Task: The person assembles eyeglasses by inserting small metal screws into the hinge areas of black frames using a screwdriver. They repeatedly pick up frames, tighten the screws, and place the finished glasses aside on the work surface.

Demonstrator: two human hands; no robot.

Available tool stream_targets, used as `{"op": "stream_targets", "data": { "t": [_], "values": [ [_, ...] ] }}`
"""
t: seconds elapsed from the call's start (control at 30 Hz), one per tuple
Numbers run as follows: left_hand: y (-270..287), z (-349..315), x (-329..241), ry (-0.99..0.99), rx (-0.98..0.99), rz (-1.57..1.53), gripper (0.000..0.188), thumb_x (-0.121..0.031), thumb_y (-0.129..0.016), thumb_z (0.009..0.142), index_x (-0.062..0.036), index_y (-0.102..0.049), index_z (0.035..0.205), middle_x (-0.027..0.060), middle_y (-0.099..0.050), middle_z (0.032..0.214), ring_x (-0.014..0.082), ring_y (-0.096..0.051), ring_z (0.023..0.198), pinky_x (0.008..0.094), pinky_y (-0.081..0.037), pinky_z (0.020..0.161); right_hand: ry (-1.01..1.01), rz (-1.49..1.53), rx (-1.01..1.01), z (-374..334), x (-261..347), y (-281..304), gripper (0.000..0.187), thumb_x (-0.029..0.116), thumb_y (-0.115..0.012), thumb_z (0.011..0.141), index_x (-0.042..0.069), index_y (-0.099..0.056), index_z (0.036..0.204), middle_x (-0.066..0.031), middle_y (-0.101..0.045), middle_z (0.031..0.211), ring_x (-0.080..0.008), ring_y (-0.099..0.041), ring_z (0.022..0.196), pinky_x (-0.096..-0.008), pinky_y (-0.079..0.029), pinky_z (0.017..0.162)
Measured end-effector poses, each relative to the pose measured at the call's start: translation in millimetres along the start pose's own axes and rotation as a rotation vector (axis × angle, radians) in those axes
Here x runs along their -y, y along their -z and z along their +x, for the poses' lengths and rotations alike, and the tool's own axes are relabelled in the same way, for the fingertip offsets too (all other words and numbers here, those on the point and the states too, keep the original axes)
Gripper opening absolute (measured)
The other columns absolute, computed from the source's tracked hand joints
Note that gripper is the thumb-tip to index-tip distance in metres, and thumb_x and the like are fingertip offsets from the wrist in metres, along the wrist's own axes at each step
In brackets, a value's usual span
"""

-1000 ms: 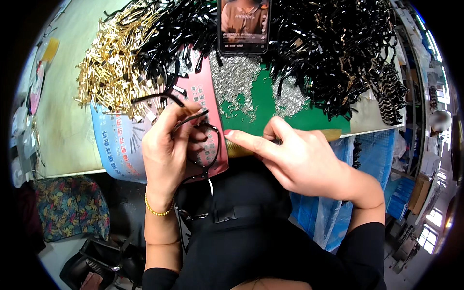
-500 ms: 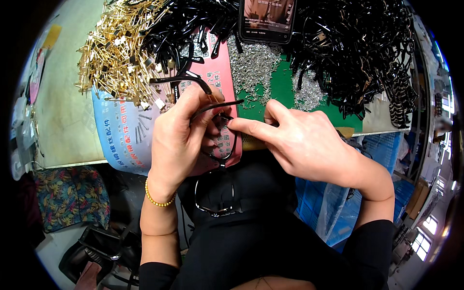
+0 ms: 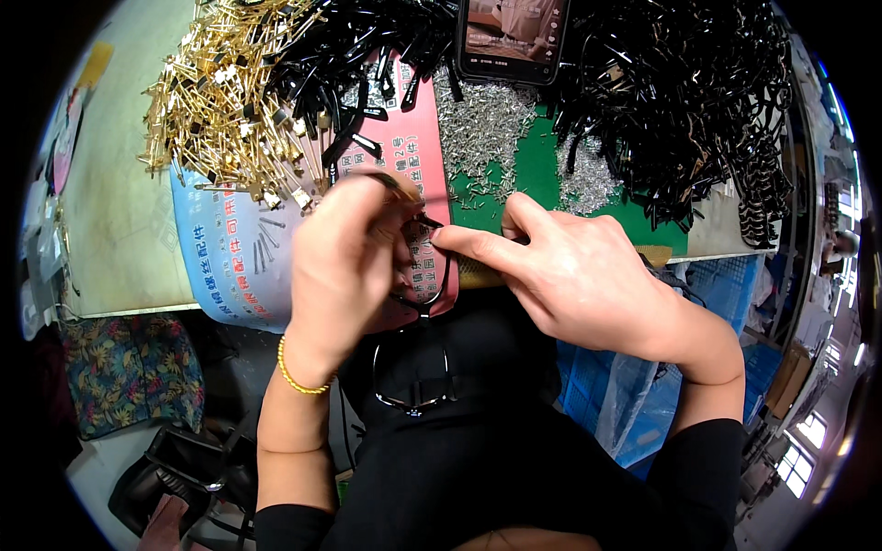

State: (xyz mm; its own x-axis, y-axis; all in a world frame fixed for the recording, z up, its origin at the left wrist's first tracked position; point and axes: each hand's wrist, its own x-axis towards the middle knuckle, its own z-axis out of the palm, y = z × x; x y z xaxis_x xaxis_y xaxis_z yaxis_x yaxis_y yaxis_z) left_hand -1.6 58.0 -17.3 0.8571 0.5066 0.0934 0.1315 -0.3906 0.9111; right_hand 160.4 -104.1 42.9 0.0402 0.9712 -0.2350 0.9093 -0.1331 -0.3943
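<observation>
A black eyeglass frame (image 3: 446,363) hangs between my hands, its far rim in front of the printed sheet and its near rim over my black clothing. My right hand (image 3: 588,266) holds it by the far corner, index fingertip at the hinge end; the thumb is hidden. My left hand (image 3: 344,253), smeared by motion, is closed around a dark eyeglass temple (image 3: 397,186) just above that corner. How the temple meets the frame is hidden by the fingers.
On the table lie a heap of gold-coloured metal rods (image 3: 230,101), black temples (image 3: 367,37), small silver pins (image 3: 482,129) on green, and glossy black parts (image 3: 661,101) at right. A phone (image 3: 510,41) stands at the back. Printed sheet (image 3: 243,266) overhangs the table edge.
My left hand has turned, and the dark temple that stuck out across its fingers is now mostly blurred or hidden. The right hand keeps its hold. The phone picture differs.
</observation>
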Motion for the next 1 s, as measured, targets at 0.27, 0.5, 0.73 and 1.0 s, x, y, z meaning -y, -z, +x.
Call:
{"op": "stream_targets", "data": {
  "t": [0.27,0.5,0.73,1.0],
  "values": [
    [-1.8,0.4,-4.2,-0.066,-0.009,0.079,0.015,0.012,-0.052,0.093,0.0037,-0.062,0.101,0.0084,-0.067,0.093,0.0125,-0.063,0.062,0.0259,-0.051,0.055,0.016,0.002,-0.028,-0.8,-1.5,-0.6,0.057,0.007,-0.064,0.082,0.019,-0.061,0.137,-0.0151,-0.056,0.094,-0.029,-0.068,0.07,-0.0401,-0.054,0.055],
    [-3.5,1.3,-8.6,0.229,-0.073,-0.218,0.002,0.0,-0.061,0.1,-0.0002,-0.063,0.099,0.0028,-0.062,0.075,0.0054,-0.06,0.059,0.0227,-0.05,0.049,-0.02,-0.106,-0.196,-2.3,5.6,-14.0,0.065,0.005,-0.065,0.078,0.025,-0.062,0.14,-0.0118,-0.054,0.096,-0.0236,-0.062,0.068,-0.035,-0.053,0.052],
    [-3.9,0.5,-8.2,0.244,-0.089,-0.253,0.006,0.0,-0.061,0.099,-0.0001,-0.065,0.103,0.0031,-0.063,0.076,0.0045,-0.06,0.059,0.0224,-0.051,0.05,0.006,-0.215,-0.273,1.9,8.4,-23.7,0.066,0.006,-0.067,0.075,0.026,-0.063,0.138,-0.0091,-0.055,0.096,-0.0203,-0.058,0.065,-0.0314,-0.051,0.05],
    [-4.1,0.5,-7.2,0.232,-0.086,-0.27,0.009,0.002,-0.062,0.098,-0.0002,-0.066,0.105,0.0039,-0.063,0.078,0.0057,-0.061,0.061,0.0233,-0.052,0.052,-0.003,-0.26,-0.274,2.5,11.0,-26.4,0.061,0.009,-0.067,0.077,0.028,-0.064,0.135,-0.006,-0.055,0.094,-0.0188,-0.056,0.064,-0.0283,-0.048,0.048]
  ]
}}
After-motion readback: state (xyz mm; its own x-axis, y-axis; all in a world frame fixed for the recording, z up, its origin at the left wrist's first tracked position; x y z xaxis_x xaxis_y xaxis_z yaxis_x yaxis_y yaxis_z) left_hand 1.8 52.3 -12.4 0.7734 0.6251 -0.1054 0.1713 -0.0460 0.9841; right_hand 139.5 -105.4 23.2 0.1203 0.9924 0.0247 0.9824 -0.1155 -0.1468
